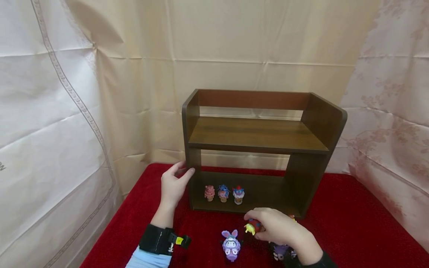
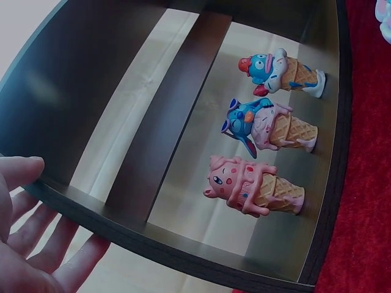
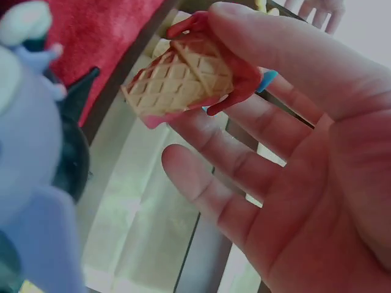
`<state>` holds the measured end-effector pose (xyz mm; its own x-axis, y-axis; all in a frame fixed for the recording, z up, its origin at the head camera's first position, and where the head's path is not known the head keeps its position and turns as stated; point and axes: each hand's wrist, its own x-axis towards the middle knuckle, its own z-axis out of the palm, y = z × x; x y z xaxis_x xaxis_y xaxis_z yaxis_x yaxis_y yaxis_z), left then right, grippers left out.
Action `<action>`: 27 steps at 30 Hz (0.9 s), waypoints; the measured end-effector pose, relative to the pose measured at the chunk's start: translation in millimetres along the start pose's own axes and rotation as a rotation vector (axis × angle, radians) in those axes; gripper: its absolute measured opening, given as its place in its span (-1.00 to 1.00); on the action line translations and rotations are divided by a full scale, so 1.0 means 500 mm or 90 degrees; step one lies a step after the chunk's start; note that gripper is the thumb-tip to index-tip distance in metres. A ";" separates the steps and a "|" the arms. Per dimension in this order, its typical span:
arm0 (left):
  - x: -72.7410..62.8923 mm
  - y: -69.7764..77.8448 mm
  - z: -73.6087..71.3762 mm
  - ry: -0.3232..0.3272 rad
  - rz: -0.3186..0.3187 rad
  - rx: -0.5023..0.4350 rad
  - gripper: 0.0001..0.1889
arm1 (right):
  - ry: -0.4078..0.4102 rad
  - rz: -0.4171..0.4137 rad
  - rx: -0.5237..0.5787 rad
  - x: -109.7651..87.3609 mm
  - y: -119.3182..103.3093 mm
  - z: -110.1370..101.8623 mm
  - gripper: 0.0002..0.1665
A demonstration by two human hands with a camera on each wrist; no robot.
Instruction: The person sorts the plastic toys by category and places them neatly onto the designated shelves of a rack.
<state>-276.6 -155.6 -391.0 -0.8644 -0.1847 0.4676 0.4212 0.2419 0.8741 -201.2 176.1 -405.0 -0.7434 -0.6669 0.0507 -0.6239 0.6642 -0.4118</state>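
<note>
In the head view, the right hand point(image 1: 278, 227) is nearer the red figurine point(image 1: 255, 224), pinching it just short of the shelf's point(image 1: 258, 136) lower front edge, about mid-length, its yellow end pointing left and its long axis tilted. In the left wrist view, three cone figurines point(image 2: 287, 131) stand near that edge's left corner; the left hand point(image 2: 36, 244) has straight fingers outside the side panel. In the right wrist view, the waffle cone point(image 3: 186, 76) (the figurine's base) juts clear of thumb and fingers.
</note>
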 end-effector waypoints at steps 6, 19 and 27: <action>-0.001 -0.001 0.000 0.000 -0.002 -0.003 -0.62 | 0.032 -0.001 0.000 -0.007 -0.003 -0.011 -0.47; 0.001 -0.004 0.001 0.000 0.007 0.004 -0.60 | 0.099 -0.020 0.006 -0.028 -0.005 -0.039 -0.43; 0.002 -0.005 0.002 0.007 0.028 0.000 -0.62 | 0.184 -0.016 -0.011 -0.037 0.005 -0.052 -0.42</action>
<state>-278.9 -155.3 -392.9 -0.8422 -0.1841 0.5068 0.4586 0.2498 0.8528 -195.5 198.8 -383.3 -0.7637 -0.5609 0.3196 -0.6455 0.6553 -0.3923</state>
